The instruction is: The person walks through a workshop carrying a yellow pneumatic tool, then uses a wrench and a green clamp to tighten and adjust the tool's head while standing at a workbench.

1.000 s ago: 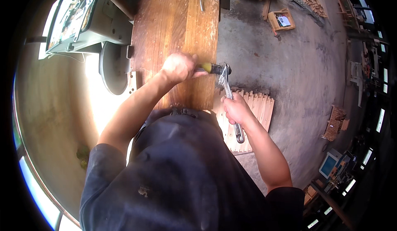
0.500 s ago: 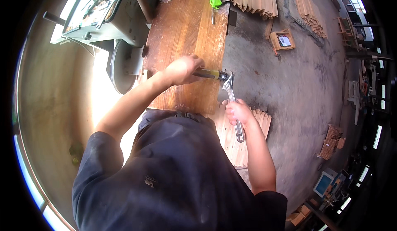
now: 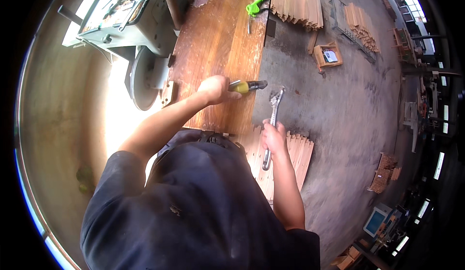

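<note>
The left hand [image 3: 216,90] clutches a yellow-and-black tool [image 3: 244,86] over the bench [image 3: 213,42], dark end right at the edge, and out past that edge the right hand [image 3: 274,137] grips a silver adjustable wrench [image 3: 274,110], head pointing forward, the two tools apart!

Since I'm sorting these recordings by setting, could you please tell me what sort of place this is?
Probably a woodworking shop: stacked wood lies on the floor, a machine stands beside the wooden table, and the right hand grips a wrench.
</note>
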Tool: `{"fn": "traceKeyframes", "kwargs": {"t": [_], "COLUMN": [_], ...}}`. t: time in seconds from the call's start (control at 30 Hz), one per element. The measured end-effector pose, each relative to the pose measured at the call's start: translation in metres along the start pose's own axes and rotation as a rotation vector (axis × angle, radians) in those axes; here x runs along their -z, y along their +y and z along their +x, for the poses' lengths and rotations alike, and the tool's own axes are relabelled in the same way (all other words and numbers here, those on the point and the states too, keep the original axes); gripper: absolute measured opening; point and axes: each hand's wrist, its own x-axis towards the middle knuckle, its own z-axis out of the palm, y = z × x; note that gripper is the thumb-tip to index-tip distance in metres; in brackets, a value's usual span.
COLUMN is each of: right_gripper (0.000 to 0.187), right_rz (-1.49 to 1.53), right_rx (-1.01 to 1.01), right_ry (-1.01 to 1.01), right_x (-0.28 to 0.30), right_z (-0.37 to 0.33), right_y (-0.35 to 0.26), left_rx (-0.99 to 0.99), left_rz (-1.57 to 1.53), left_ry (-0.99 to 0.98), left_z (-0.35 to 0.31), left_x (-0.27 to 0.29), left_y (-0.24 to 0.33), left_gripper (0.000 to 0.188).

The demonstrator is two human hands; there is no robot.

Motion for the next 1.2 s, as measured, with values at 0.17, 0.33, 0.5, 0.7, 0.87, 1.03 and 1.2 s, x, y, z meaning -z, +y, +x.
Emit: {"fn": "traceKeyframes", "kwargs": {"t": [0.17,0.33,0.5,0.7,0.87,1.03,1.2], "right_gripper": [0.02,0.035,0.035,0.032,0.029,0.024,0.041], "right_rz": [-0.346,-0.883,-1.194,-1.256,-1.285,-0.962,-0.286], "right_rx": [0.262,0.556,0.636,0.76,1.018,1.05,0.776], "right_ry": [0.222,0.243,0.045,-0.062,0.025,-0.091,-0.524], "right_x": [0.045,0.013,-0.053,-0.111,-0.125,-0.157,-0.267], "right_z": [-0.016,0.005,0.035,0.064,0.085,0.063,-0.013], "right_y": [0.011,0.006,-0.003,-0.002,0.0,-0.027,-0.076], "left_rx": [0.304,0.102,0.036,0.008,-0.025,-0.108,-0.215], "left_rz": [-1.053,-1.833,-2.203,-2.167,-2.061,-1.949,-1.897], "left_ry": [-0.105,-0.222,-0.244,-0.018,0.048,0.006,-0.097], "left_z": [-0.061,-0.102,-0.146,-0.194,-0.216,-0.227,-0.232], "left_x": [0.007,0.038,0.064,0.069,0.074,0.085,0.111], "left_y": [0.005,0.031,0.039,0.031,0.014,-0.031,-0.09], "left_gripper": [0.07,0.074,0.076,0.078,0.082,0.085,0.084]}}
